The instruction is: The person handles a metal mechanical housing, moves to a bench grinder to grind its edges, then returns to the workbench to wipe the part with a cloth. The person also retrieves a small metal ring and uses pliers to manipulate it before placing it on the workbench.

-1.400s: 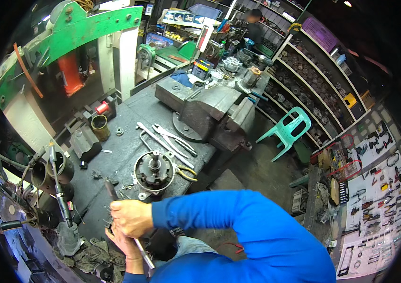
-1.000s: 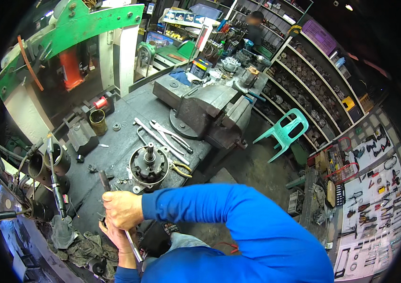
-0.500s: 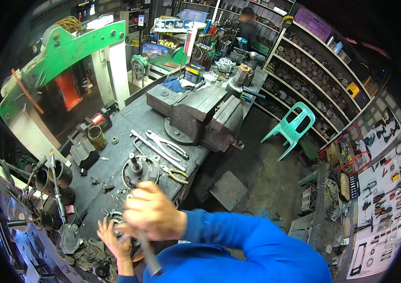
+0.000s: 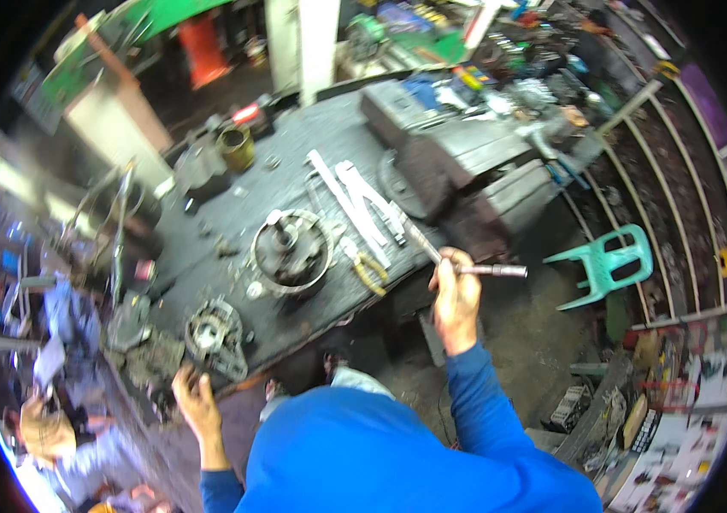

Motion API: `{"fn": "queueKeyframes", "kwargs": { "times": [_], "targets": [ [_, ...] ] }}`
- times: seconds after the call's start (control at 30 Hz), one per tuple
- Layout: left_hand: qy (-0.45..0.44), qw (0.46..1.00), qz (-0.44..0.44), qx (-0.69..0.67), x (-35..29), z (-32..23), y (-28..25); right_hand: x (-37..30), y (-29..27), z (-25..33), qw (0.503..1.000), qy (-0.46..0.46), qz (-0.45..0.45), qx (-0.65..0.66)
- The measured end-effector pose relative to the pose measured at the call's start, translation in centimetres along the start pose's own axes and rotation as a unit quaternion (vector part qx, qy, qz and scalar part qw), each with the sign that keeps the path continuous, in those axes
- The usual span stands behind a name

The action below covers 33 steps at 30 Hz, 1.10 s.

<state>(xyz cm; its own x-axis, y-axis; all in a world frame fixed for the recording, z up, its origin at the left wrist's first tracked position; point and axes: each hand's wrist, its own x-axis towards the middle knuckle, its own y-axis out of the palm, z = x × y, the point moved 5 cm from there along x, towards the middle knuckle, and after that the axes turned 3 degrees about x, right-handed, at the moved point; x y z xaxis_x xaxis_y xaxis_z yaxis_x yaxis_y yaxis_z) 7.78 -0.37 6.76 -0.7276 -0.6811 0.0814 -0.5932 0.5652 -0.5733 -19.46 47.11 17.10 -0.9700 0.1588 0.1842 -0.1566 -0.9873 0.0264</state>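
In my right hand (image 4: pixel 456 295) is a socket wrench (image 4: pixel 493 270), its handle angled toward the bench and its socket end pointing right. My fingers close round it above the bench's front edge. My left hand (image 4: pixel 197 403) is by the near edge, fingers apart and holding nothing. Just beyond its fingertips lies a round cast-metal housing (image 4: pixel 216 335) that looks like an alternator end cover. Further in stands a larger round housing (image 4: pixel 292 252) with a shaft rising from its middle. Yellow-handled pliers (image 4: pixel 367 272) lie to the right of that. Motion blurs much of the picture.
A large bench vise (image 4: pixel 444 171) sits at the back right of the dark workbench (image 4: pixel 209 282). Long-handled pliers (image 4: pixel 367 197) and a metal bar (image 4: pixel 342 192) lie before it. Rags (image 4: pixel 150 355) are at the near left corner. A green plastic chair (image 4: pixel 611 267) stands right.
My right hand has swung right and away from the end housing with the wrench. My left hand has drawn back off the housing. The view has turned, so the bench appears shifted right.
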Motion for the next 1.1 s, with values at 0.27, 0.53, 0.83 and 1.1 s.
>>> {"fn": "queueKeyframes", "kwargs": {
  "times": [0.27, 0.53, 0.83, 1.1],
  "targets": [
    [-0.110, 0.993, 0.042, 0.001, -4.1, -1.5, 0.2, 11.2, 8.2, -14.0, 0.979, 0.172, 0.061, 0.088],
    [-0.195, 0.977, 0.050, -0.073, -5.8, -1.0, -1.1, 17.4, 10.6, -23.6, 0.901, 0.382, -0.001, 0.205],
    [-0.289, 0.934, 0.108, -0.178, -2.5, -0.4, 0.2, 7.4, 3.7, -14.7, 0.972, 0.207, 0.090, 0.072],
    [-0.402, 0.827, 0.168, -0.354, 4.2, 2.0, 2.5, -13.5, 18.5, -7.9, 0.806, 0.388, 0.445, -0.031]
  ]
}}
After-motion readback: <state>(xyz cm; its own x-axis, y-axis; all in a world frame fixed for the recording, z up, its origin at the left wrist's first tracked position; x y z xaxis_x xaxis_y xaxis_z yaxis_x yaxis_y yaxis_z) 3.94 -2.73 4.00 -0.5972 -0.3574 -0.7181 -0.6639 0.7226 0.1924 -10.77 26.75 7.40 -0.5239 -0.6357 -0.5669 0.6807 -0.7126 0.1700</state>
